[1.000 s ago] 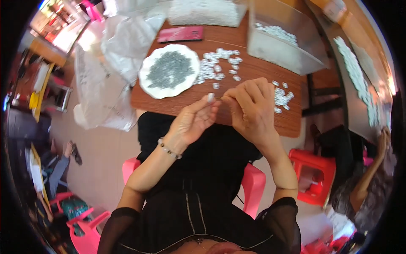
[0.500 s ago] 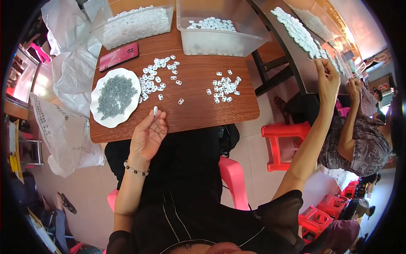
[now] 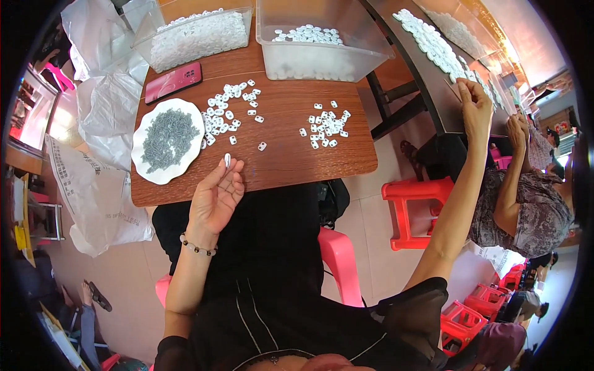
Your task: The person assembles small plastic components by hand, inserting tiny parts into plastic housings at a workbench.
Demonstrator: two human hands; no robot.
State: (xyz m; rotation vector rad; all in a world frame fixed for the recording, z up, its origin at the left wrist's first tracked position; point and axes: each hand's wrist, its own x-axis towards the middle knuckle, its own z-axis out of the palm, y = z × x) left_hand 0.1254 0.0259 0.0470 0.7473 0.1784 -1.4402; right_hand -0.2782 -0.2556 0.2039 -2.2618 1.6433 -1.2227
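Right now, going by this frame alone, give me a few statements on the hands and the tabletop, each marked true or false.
1. The left hand holds a small white piece at its fingertips. True.
2. The right hand rests on the brown table. False: it reaches out to the dark neighbouring table with its row of white pieces.
3. The white plate holds grey parts. True.
4. The red phone lies on the plate. False: it lies on the table beyond it.
5. Both clear tubs are empty. False: both hold white pieces.
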